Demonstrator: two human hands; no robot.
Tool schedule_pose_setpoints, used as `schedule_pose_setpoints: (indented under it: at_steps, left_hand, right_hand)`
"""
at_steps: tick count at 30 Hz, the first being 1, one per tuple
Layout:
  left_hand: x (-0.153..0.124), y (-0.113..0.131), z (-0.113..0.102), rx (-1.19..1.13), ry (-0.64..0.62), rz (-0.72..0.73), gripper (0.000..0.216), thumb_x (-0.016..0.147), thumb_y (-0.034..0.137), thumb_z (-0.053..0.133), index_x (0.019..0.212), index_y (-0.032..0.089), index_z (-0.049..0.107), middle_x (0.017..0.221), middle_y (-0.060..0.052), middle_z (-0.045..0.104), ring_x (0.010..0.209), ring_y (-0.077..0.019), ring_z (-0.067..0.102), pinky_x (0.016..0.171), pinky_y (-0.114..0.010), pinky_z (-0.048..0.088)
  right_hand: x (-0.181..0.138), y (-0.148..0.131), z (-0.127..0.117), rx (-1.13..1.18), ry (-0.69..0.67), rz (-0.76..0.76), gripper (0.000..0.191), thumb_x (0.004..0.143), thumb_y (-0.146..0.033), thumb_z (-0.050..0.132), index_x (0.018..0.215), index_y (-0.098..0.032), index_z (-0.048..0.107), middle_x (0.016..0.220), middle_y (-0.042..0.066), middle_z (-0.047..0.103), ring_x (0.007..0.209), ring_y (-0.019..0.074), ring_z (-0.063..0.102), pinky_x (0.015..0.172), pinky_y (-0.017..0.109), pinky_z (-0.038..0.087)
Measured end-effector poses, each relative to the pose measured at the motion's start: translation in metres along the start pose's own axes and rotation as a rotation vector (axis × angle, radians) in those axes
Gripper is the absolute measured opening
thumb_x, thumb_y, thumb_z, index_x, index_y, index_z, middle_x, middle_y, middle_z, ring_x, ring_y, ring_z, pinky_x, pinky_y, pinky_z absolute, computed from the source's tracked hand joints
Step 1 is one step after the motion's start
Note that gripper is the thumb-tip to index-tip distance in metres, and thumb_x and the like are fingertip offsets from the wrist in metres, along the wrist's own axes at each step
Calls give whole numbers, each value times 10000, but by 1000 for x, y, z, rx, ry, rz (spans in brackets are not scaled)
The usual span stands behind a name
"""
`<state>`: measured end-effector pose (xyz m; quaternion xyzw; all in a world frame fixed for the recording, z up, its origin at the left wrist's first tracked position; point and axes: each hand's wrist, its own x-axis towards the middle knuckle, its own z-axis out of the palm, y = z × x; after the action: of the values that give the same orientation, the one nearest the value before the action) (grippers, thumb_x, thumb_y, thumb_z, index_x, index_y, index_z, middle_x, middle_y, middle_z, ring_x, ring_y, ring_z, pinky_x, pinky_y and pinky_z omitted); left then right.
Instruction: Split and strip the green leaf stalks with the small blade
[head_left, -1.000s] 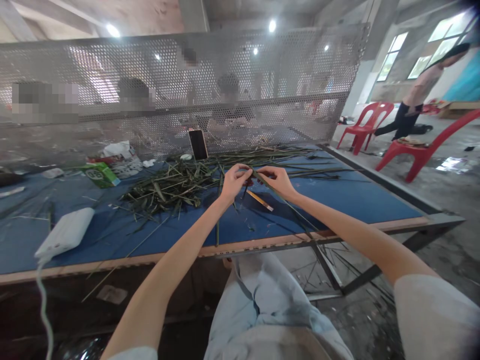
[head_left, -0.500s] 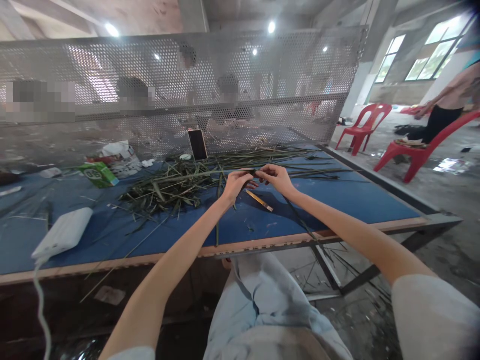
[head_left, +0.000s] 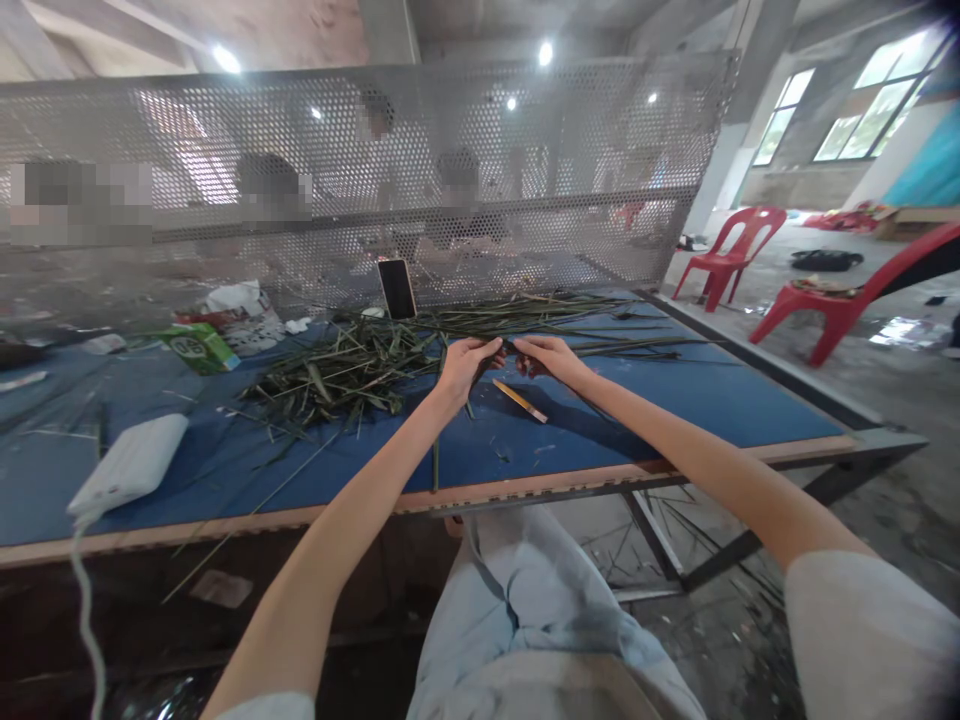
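From where I stand, the person's two hands meet over the blue table [head_left: 720, 400], thumbs toward each other, with a small dark leaf strip [head_left: 508, 347] caught between the fingertips. The left hand [head_left: 466, 366] pinches it from one side, thumb laid over curled fingers; the right hand [head_left: 550, 360] pinches it from the other, its fingers bent underneath. So the strip sits right in the narrow gap between the hands, touching both, though much of it is covered by fingers and I can't make out its full shape. Just below the hands, on the tabletop, lies a yellow-handled tool [head_left: 517, 400], set at a slant and touched by neither. A tangled heap of cut leaves [head_left: 337, 378] spreads to the left of the left hand, and longer green blades [head_left: 525, 313] stretch across the table beyond the fingers. Behind the heap a phone [head_left: 397, 289] leans upright near the perforated metal screen [head_left: 570, 190].
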<state>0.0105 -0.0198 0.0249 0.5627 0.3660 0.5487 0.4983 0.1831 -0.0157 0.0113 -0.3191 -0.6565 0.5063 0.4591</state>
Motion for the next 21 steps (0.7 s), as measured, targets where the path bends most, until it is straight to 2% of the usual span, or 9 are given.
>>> schedule_pose_setpoints:
  at_steps: [3,6,10,15,18,21]
  left_hand:
    - [2,-2,-4,15,-5,3,303,635,400,786,600,126,662,613,-51,662,574,-139,588,637,-288,475]
    - [2,-3,-4,29,-51,23,318,643,425,777,628,121,686,631,-61,677,572,-130,581,618,-270,465]
    - [-1,-4,-2,37,-83,36,336,648,441,769,694,112,716,712,-84,710,584,-125,591,625,-267,470]
    - [-2,-5,3,-2,-31,82,351,605,438,803,694,113,701,685,-63,701,593,-135,617,664,-287,501]
    - [-1,-6,2,6,-3,101,351,602,444,800,680,118,696,649,-49,693,593,-141,627,661,-282,516]
    - [0,-6,0,83,69,133,322,630,438,776,639,129,684,604,-36,681,568,-148,625,615,-274,518]
  right_hand:
    - [3,2,-2,177,-110,211,414,835,-581,526,752,-179,584,637,4,587,558,102,523,548,223,455]
    - [4,3,-4,331,-202,320,334,866,-495,542,757,-181,568,595,-21,538,510,82,481,520,203,443]
    - [2,0,-3,440,-247,326,219,859,-377,613,775,-181,560,557,-51,471,478,65,441,489,181,422]
    - [3,0,0,454,-91,361,130,879,-280,587,804,-177,610,627,-8,584,588,91,561,565,188,481]
    - [6,3,1,456,-90,370,180,891,-301,571,774,-175,620,640,-1,610,624,98,586,632,204,505]
    - [5,4,1,358,-144,325,321,902,-437,526,758,-168,624,672,14,635,631,113,591,659,240,511]
